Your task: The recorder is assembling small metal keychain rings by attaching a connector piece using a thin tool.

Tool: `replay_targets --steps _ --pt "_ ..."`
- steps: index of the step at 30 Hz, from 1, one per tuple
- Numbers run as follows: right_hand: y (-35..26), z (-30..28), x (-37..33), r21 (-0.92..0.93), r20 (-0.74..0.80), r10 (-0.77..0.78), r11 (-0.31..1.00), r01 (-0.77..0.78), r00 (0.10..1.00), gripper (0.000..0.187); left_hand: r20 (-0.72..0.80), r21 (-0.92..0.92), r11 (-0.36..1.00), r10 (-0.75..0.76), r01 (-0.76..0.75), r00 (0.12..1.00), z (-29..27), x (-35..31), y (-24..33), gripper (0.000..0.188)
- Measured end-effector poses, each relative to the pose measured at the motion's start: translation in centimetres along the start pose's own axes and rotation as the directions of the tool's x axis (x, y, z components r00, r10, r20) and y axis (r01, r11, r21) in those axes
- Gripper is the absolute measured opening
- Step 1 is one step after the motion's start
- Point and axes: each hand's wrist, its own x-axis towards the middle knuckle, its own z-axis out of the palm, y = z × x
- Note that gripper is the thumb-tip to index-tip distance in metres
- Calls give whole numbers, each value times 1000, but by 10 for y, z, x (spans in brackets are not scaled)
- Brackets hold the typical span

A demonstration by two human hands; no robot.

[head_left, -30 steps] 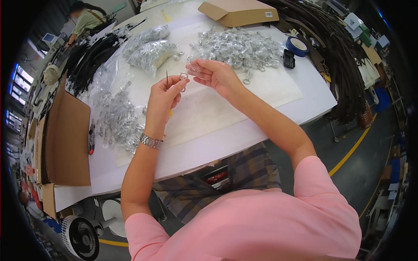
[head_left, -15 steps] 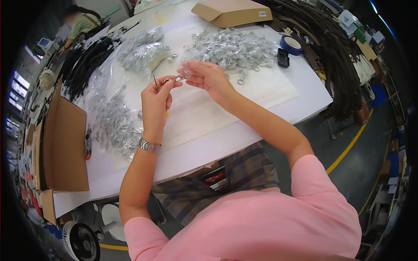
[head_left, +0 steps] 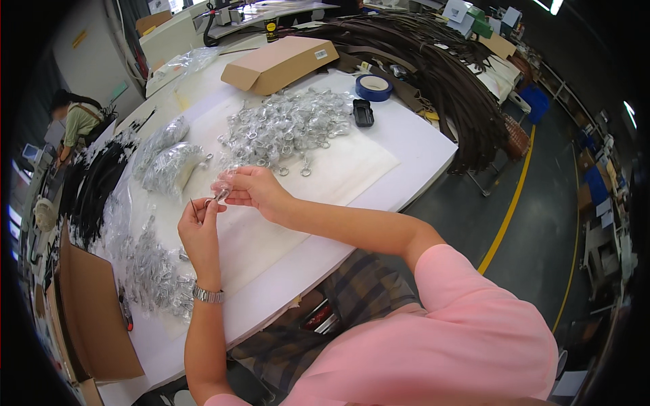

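Over the white tabletop my two hands are close together, fingertips nearly meeting. My left hand (head_left: 201,237), with a metal-banded watch at the wrist, pinches a small shiny metal piece with a ring-shaped end (head_left: 221,195). A thin dark pointed thing (head_left: 193,205) sticks out from the same fingers; its kind is unclear. My right hand (head_left: 265,195) is closed on a crinkled clear plastic wrapper (head_left: 221,183) beside the metal piece. Beyond my hands lies a heap of individually bagged metal ring pieces (head_left: 284,125). More silvery pieces (head_left: 159,267) are spread left of my left hand.
Stuffed clear bags (head_left: 172,169) and black strips (head_left: 91,196) lie at the left. An opened cardboard box (head_left: 101,311) stands near left. Across the table are a flat carton (head_left: 277,64), blue tape (head_left: 374,87), a black case (head_left: 363,113) and dark straps (head_left: 440,101). A person (head_left: 81,122) sits far left.
The whole view has swung to the right, so the table and my hands appear farther left and lower. Both hands keep their hold, still close together.
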Motion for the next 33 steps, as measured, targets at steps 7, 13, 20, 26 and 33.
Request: replay_targets --steps 7,13,20,26,33 --pt "0 -5 0 -21 3 11 1000 -11 1000 25 -4 -153 986 -67 65 998 4 -5 13 11" --pt "1 3 -2 -31 6 30 999 -30 1000 25 -49 -177 982 -78 68 996 2 -2 -1 10" --pt "-2 -11 1 -42 1 -18 999 18 1000 25 120 123 991 -64 49 991 1 4 5 22" --pt "-4 0 0 -96 -25 10 995 -12 1000 26 111 -5 982 -188 190 976 -11 5 1 23" --pt "-8 1 -3 -109 -4 -16 994 15 1000 24 102 -15 979 -200 203 974 -16 1 9 22"
